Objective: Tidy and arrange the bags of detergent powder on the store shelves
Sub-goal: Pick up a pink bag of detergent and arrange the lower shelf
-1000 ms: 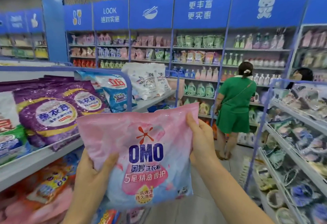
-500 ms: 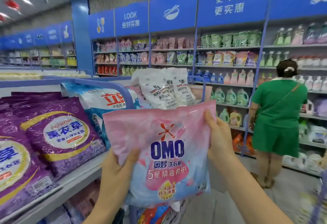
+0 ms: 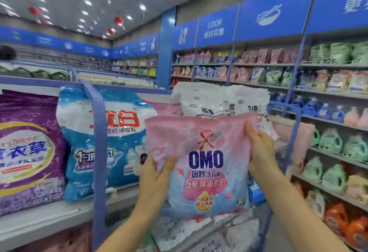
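I hold a pink and blue OMO detergent bag (image 3: 205, 164) upright in front of the shelf. My left hand (image 3: 156, 178) grips its lower left edge, thumb on the front. My right hand (image 3: 260, 152) grips its right edge near the top. Behind the OMO bag stand white detergent bags (image 3: 215, 102) and part of another pink bag (image 3: 161, 108). To the left on the shelf (image 3: 49, 218) lean a blue and white bag (image 3: 119, 144) and a purple lavender bag (image 3: 27, 152).
A blue upright post (image 3: 97, 152) crosses in front of the blue bag. More bags lie on the lower shelf (image 3: 199, 229) under my hands. Wall shelves with bottles and pouches (image 3: 328, 142) line the right side across the aisle.
The view has swung left and upward, and the person in green has left the frame. The OMO bag has come closer to the shelf's white bags; both hands keep their grip.
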Available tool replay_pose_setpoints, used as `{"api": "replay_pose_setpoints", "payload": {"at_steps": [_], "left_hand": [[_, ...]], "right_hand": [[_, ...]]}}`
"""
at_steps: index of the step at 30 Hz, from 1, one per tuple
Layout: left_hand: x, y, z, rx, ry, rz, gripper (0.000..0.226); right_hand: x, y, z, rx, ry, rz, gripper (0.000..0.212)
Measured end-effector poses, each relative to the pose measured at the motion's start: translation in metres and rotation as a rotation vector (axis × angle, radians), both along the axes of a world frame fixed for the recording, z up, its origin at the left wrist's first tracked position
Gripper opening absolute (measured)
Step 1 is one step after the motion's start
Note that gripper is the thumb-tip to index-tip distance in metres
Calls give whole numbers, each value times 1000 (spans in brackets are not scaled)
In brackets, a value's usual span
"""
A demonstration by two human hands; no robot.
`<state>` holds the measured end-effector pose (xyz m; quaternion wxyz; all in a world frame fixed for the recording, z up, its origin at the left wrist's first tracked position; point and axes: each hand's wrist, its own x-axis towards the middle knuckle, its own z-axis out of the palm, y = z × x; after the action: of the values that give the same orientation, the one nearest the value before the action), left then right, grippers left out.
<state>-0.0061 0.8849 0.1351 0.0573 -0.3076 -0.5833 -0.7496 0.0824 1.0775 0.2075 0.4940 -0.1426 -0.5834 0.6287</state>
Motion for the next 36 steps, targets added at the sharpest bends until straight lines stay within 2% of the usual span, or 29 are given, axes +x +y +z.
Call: {"api": "replay_pose_setpoints", "payload": {"at_steps": [2,4,5,8,12,16,17,19,20,22,25,29,31,33,36], "left_hand": [[-10,27,7,-47,-24,53,15],[-23,47,13,-65,-33,78,16],[-31,56,16,-82,-30,95,17],[-58,79,23,-136,-95,145,30],[-94,97,21,-136,-154,209,45],[-108,112,15,-75,-185,317,10],[-108,117,15,-66,-183,380,9],[-110,129,15,-47,-154,538,24],[-114,135,13,-44,-128,627,31],[-120,143,6,-53,-80,783,29],[-128,149,0,-76,-14,865,26],[-128,142,-17,-254,136,825,61],[-110,135,-33,-355,280,789,71],[-91,130,-48,-483,523,820,76],[-93,136,-58,-791,785,807,64]], "right_hand": [[-18,31,8,19,-15,35,64],[-37,53,15,33,-7,70,68],[-48,64,16,32,1,93,68],[-86,91,15,3,-7,114,42],[-134,111,9,3,-40,142,41],[-172,118,-6,-61,-111,205,40],[-180,118,-9,-76,-113,224,39],[-195,117,-11,-89,-114,239,40],[-202,115,-11,-93,-115,245,38],[-214,112,-13,-113,-106,268,39],[-231,108,-15,-110,-116,280,43],[-246,107,-19,-156,-131,271,41],[-253,106,-25,-192,-163,278,31],[-259,106,-32,-254,-176,299,28],[-266,103,-37,-319,-175,337,37]]}}
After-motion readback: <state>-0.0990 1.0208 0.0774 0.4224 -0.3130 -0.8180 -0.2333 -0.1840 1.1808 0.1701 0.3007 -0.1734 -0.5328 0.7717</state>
